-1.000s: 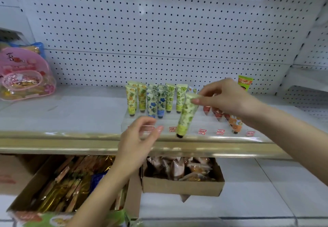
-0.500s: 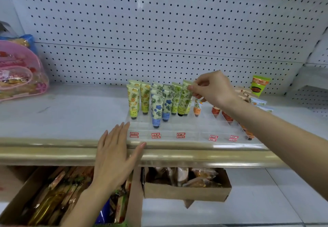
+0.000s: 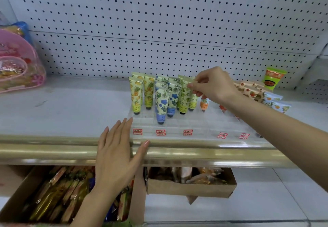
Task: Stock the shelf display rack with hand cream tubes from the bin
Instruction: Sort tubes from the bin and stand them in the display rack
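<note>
Green-leaf tube (image 3: 185, 94), centre frame: pinches its crimp with right hand (image 3: 214, 84), cap down in clear rack (image 3: 198, 122), likely seating it upright. Rests left hand (image 3: 115, 155) flat, fingers straight, at rack's corner, probably steadying.

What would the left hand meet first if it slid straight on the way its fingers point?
Probably the clear display rack, at its front-left corner; the left hand looks close, depth unclear.
</note>
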The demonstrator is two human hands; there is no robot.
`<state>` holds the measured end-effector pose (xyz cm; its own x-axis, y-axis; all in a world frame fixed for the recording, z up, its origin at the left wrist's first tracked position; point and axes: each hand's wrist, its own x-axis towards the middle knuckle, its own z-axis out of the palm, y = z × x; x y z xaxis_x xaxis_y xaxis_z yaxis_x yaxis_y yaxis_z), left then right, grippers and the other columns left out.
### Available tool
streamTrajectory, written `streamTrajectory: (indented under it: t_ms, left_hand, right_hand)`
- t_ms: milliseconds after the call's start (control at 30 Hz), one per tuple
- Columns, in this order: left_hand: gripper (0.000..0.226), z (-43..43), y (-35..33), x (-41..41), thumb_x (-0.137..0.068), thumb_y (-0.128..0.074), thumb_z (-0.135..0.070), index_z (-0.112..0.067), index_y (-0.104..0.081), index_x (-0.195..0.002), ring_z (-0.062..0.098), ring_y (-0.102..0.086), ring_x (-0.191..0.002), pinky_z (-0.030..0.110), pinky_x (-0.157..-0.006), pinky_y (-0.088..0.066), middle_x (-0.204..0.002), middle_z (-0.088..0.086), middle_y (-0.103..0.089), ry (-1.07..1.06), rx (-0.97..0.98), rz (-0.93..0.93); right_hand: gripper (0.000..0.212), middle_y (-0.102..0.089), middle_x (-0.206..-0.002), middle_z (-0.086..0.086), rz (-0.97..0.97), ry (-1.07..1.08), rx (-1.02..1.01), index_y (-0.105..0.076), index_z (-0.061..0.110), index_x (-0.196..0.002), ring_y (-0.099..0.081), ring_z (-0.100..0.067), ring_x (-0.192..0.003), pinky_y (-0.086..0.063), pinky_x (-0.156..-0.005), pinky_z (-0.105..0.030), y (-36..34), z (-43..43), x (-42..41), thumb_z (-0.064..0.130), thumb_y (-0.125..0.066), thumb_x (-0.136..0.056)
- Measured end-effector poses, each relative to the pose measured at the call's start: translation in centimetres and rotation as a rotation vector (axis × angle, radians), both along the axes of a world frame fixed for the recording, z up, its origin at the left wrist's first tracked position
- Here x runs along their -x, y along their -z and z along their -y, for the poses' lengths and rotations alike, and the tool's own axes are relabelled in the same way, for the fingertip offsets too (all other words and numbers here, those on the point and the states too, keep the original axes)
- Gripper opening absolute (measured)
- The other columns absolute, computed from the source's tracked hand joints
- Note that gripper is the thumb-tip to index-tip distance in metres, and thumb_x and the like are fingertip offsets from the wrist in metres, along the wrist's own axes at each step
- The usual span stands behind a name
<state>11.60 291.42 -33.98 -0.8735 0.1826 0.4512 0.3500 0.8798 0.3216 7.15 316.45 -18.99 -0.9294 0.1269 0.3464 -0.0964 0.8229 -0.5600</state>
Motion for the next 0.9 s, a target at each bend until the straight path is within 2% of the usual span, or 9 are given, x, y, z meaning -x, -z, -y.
streamTrajectory:
  t_ms: [100, 167, 300, 400, 467, 700, 900]
  left_hand:
    - [0.075, -0.01, 0.09, 0.06, -0.094, -0.019, -0.067, -0.017, -0.035, -0.148, 0.014, -0.031, -0.141, 0.028, -0.119, -0.002, -0.148, 0.001, -0.044, -0.007, 0.011, 0.0]
    - [0.075, -0.02, 0.15, 0.1, -0.094, -0.019, -0.067, -0.017, -0.035, -0.148, 0.014, -0.031, -0.141, 0.03, -0.119, -0.003, -0.149, 0.002, -0.044, -0.01, 0.014, 0.005]
    - [0.076, -0.04, 0.15, 0.1, -0.094, -0.02, -0.067, -0.018, -0.034, -0.149, 0.015, -0.031, -0.141, 0.029, -0.119, -0.002, -0.149, 0.002, -0.043, -0.011, 0.008, 0.009]
    - [0.075, -0.04, 0.13, 0.09, -0.094, -0.02, -0.067, -0.018, -0.033, -0.149, 0.015, -0.032, -0.141, 0.027, -0.119, -0.001, -0.148, 0.002, -0.044, -0.009, 0.007, 0.009]
    - [0.075, -0.04, 0.14, 0.1, -0.094, -0.02, -0.067, -0.017, -0.034, -0.149, 0.016, -0.033, -0.14, 0.028, -0.119, -0.001, -0.148, 0.003, -0.045, -0.011, 0.011, 0.01]
    - [0.077, -0.09, 0.33, 0.21, -0.094, -0.019, -0.068, -0.017, -0.033, -0.149, 0.016, -0.034, -0.14, 0.033, -0.119, -0.008, -0.147, 0.003, -0.046, -0.02, 0.025, 0.008]
    - [0.077, -0.05, 0.51, 0.35, -0.093, -0.02, -0.068, -0.017, -0.033, -0.149, 0.016, -0.033, -0.141, 0.034, -0.119, -0.008, -0.148, 0.003, -0.045, -0.027, 0.032, 0.003]
  right_hand:
    - [0.021, -0.072, -0.072, -0.013, 0.043, 0.013, 0.021, -0.072, 0.002, -0.078, -0.069, -0.023, -0.067, -0.057, -0.059, -0.023, 0.22, 0.07, 0.14, 0.021, -0.069, -0.086]
    - [0.02, -0.072, -0.073, -0.014, 0.062, 0.023, 0.046, -0.071, 0.002, -0.078, -0.068, -0.022, -0.067, -0.057, -0.059, -0.023, 0.43, 0.11, 0.19, 0.02, -0.07, -0.085]
    - [0.02, -0.072, -0.074, -0.016, 0.081, 0.049, 0.101, -0.07, 0.0, -0.081, -0.068, -0.024, -0.067, -0.058, -0.061, -0.027, 0.87, 0.1, 0.22, 0.019, -0.069, -0.086]
    - [0.017, -0.072, -0.077, -0.018, 0.1, 0.073, 0.125, -0.068, -0.002, -0.084, -0.07, -0.028, -0.071, -0.06, -0.068, -0.039, 0.85, 0.02, 0.26, 0.014, -0.07, -0.084]
    - [0.01, -0.071, -0.08, -0.02, 0.114, 0.08, 0.135, -0.065, 0.0, -0.082, -0.071, -0.032, -0.075, -0.059, -0.07, -0.041, 0.78, -0.01, 0.24, 0.009, -0.071, -0.082]
    - [0.009, -0.072, -0.083, -0.019, 0.123, 0.055, 0.123, -0.063, 0.009, -0.087, -0.071, -0.029, -0.078, -0.058, -0.064, -0.032, 0.69, 0.38, -0.05, 0.01, -0.071, -0.083]
    - [0.013, -0.072, -0.083, -0.018, 0.14, 0.048, 0.147, -0.062, 0.009, -0.09, -0.066, -0.021, -0.064, -0.059, -0.063, -0.034, 0.92, 0.1, 0.17, 0.011, -0.072, -0.083]
